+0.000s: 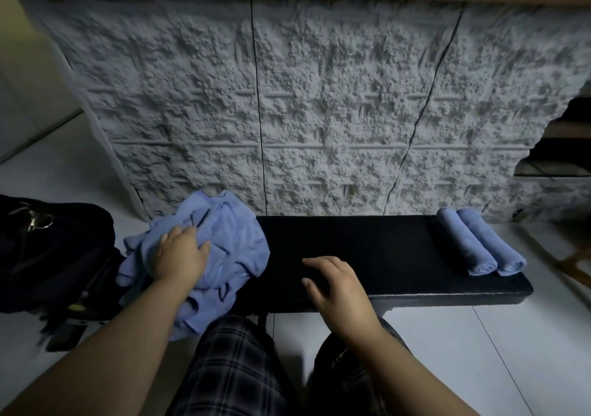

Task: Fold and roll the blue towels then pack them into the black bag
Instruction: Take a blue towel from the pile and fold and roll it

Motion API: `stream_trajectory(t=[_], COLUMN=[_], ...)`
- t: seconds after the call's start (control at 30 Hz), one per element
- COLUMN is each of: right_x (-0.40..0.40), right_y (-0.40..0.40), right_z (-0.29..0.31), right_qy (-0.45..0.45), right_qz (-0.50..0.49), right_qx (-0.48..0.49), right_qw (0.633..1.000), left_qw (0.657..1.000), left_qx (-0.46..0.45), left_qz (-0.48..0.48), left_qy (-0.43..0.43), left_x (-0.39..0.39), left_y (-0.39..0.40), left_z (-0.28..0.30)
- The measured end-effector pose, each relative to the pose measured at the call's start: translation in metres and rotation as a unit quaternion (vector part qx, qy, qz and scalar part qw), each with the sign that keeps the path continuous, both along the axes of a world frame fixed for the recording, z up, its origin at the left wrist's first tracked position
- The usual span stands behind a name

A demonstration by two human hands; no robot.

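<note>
On bench (383, 255) | left hand (180, 254) grips towel pile (220, 236) | right hand (335, 284) relaxed, holding nothing

Person, seen from a head-worn camera. Left hand (180, 257) and right hand (335, 284): bare, no rings, watch or gloves visible. Both forearms: bare to the lower edge of the frame, no sleeves in view. Legs, lower centre of the frame: dark plaid shorts (233, 367), thin pale lines crossing in a check pattern.
</note>
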State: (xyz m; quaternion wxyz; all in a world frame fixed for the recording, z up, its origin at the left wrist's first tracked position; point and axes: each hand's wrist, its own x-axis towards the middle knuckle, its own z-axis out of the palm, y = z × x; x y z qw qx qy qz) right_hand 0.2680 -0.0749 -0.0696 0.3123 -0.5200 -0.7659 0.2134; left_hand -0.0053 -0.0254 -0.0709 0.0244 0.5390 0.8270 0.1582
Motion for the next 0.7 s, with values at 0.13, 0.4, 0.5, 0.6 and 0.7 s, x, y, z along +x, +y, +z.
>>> stream_trajectory(t=[0.13, 0.4, 0.5, 0.6, 0.7], right_x=[0.002, -0.012, -0.019, -0.026, -0.038], right_y=[-0.002, -0.013, -0.018, -0.020, -0.024], right_z=[0.010, 0.036, 0.051, 0.070, 0.092], right_qy=[-0.008, 0.007, 0.022, 0.078, 0.153], right_qz=[0.009, 0.035, 0.049, 0.047, 0.066], right_qx=[-0.054, -0.090, -0.089, -0.107, -0.139], right_qw=[0.998, 0.995, 0.995, 0.990, 0.976], left_qw=[0.999, 0.990, 0.974, 0.950, 0.938], left_qx=[0.040, 0.085, 0.084, 0.097, 0.126], left_qz=[-0.006, -0.050, -0.105, -0.176, -0.235], left_qy=[0.007, -0.099, -0.181, -0.241, -0.221], left_x=[0.004, 0.002, 0.010, 0.024, 0.049], left_y=[-0.007, -0.020, -0.027, -0.035, -0.046], left_z=[0.013, 0.053, 0.087, 0.121, 0.152])
